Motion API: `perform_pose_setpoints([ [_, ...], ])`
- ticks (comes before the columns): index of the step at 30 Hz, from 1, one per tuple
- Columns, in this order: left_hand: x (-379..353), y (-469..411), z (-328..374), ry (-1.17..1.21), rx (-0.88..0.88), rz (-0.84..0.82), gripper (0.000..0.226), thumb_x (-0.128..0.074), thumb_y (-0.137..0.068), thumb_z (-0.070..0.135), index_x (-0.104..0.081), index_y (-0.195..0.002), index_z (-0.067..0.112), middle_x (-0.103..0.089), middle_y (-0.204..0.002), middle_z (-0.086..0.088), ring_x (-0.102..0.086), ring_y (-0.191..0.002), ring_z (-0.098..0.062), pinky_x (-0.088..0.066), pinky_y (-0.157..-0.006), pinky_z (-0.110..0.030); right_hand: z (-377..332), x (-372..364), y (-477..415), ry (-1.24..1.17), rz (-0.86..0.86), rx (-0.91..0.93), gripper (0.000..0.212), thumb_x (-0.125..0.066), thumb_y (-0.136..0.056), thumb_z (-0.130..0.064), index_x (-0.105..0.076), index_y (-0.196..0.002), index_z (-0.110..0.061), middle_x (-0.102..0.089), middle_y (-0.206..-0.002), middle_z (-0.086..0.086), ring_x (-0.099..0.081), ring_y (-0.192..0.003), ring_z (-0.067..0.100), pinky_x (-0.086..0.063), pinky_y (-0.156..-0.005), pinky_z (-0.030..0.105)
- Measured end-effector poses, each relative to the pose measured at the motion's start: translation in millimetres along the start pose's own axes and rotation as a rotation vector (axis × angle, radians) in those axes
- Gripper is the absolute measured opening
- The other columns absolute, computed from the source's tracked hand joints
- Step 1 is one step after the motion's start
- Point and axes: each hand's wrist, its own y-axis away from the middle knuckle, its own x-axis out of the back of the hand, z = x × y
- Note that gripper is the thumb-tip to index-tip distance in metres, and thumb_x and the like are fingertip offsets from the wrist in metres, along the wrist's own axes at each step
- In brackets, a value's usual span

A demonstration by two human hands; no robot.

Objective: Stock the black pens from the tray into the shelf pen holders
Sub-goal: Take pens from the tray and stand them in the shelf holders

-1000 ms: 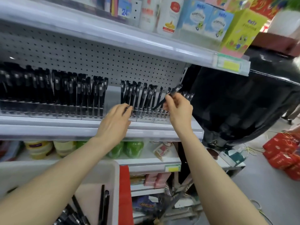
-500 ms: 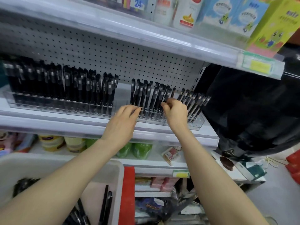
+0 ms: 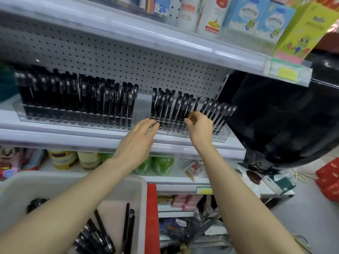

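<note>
Looks like the left hand [image 3: 139, 138] is only there to brace: fingers nearly straight, tips resting on the front of the clear pen holder [image 3: 221, 133], probably so it won't slide while a pen goes in. Just beside it, the right hand [image 3: 200, 127] is curled in a pinch on one black pen [image 3: 190, 107], steering it down into a slot. The loose pens [image 3: 100, 233] sit in the tray [image 3: 141, 187] well below both wrists, so plenty left to stock

shop: stocked shelves [image 3: 165, 143], price tags [image 3: 283, 72]
</note>
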Motion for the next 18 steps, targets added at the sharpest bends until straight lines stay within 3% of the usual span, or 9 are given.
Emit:
perform_pose_setpoints([
  [5,18,41,-24,0.016,0.0,0.079,0.047,-0.066,-0.087,0.007,-0.055,-0.133,0.007,-0.052,-0.135,-0.012,-0.047,-0.126,-0.031,-0.051,-0.09,-0.041,-9,-6,32,-0.036,0.087,-0.002,0.027,-0.063,-0.093,-0.015,-0.063,-0.119,-0.008,-0.068,-0.101,0.002,-0.061,-0.094,0.018,-0.052,-0.091,0.039],
  [8,21,72,-47,0.036,0.041,0.088,0.038,-0.066,-0.087,0.009,-0.062,-0.125,0.007,-0.059,-0.125,-0.012,-0.053,-0.114,-0.032,-0.048,-0.092,-0.04,-22,-18,61,-0.028,0.073,0.011,0.017,-0.062,-0.093,-0.016,-0.067,-0.109,-0.01,-0.07,-0.095,0.003,-0.063,-0.089,0.02,-0.052,-0.086,0.042],
  [11,20,106,-69,0.015,0.05,0.057,0.034,-0.069,-0.085,0.01,-0.067,-0.119,0.008,-0.063,-0.116,-0.011,-0.058,-0.105,-0.033,-0.05,-0.087,-0.039,-44,-38,103,-0.074,0.008,0.032,0.014,-0.063,-0.092,-0.016,-0.07,-0.103,-0.012,-0.071,-0.093,0.003,-0.064,-0.086,0.019,-0.052,-0.084,0.036],
  [18,6,165,-97,0.055,0.076,-0.033,0.036,-0.063,-0.09,0.015,-0.062,-0.126,0.011,-0.06,-0.119,-0.01,-0.055,-0.107,-0.033,-0.047,-0.092,-0.042,-79,-95,200,-0.118,-0.237,0.094,0.01,-0.064,-0.085,-0.012,-0.072,-0.087,-0.017,-0.073,-0.084,-0.001,-0.066,-0.077,0.017,-0.05,-0.075,0.029],
])
